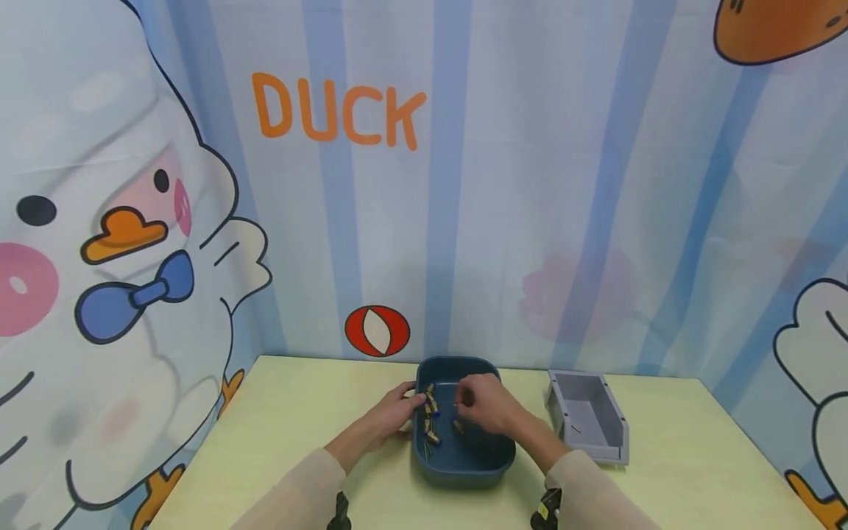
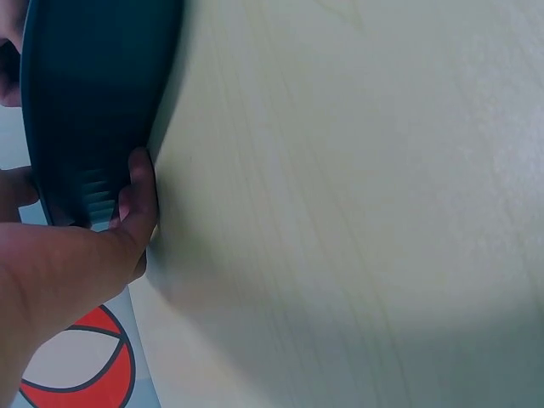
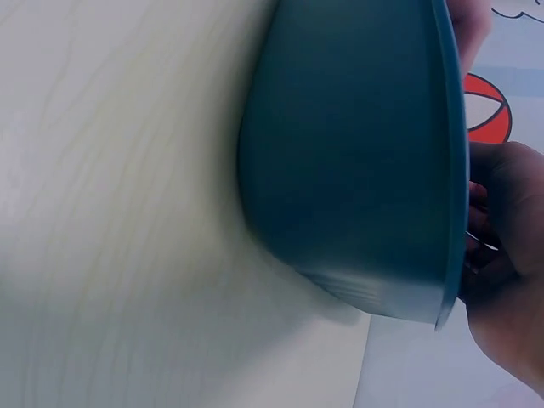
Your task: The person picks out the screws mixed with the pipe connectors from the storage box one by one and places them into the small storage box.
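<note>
Head view: left fingers (image 1: 411, 402) grip the blue bin (image 1: 464, 477), long axis pointing forward; right fingers (image 1: 470, 383), hold unclear.

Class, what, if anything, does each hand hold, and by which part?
Left hand: the blue bin, by its left side wall. Right hand: cannot be told.

Right hand (image 3: 514, 246): fingers (image 3: 493, 161) bent, tips hidden behind the rim (image 3: 461, 170)
Blue bin (image 3: 348, 161): outer wall left of the fingers, ridges (image 3: 344, 289) lower left of them
Left hand (image 3: 470, 30): partly visible beside the rim, above the fingers
Tabletop (image 3: 110, 170): pale, grained, farther left of the fingers
Red-and-white shape (image 3: 487, 113): just above the fingers
</note>
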Action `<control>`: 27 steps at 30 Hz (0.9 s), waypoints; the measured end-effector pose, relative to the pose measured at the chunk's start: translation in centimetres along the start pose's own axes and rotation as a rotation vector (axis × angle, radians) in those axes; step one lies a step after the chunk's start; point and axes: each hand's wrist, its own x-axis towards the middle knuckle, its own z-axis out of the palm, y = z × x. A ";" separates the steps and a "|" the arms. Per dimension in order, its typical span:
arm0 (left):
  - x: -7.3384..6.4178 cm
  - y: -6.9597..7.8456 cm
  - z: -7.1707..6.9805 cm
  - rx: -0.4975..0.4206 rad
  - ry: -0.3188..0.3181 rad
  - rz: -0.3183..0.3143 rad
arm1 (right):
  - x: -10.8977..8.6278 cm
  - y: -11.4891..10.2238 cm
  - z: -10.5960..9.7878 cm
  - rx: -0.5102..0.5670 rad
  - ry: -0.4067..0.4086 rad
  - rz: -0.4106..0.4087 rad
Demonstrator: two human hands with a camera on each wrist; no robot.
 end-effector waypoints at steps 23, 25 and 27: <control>-0.1 0.1 -0.1 -0.003 -0.010 0.006 | -1.1 0.3 -2.3 -0.041 -0.005 -0.001; 0.0 0.1 -0.1 -0.003 -0.008 0.001 | -1.2 0.3 -2.5 -0.049 -0.009 -0.006; 0.0 0.0 -0.1 -0.005 -0.005 -0.005 | -1.3 0.3 -2.7 -0.056 -0.018 -0.016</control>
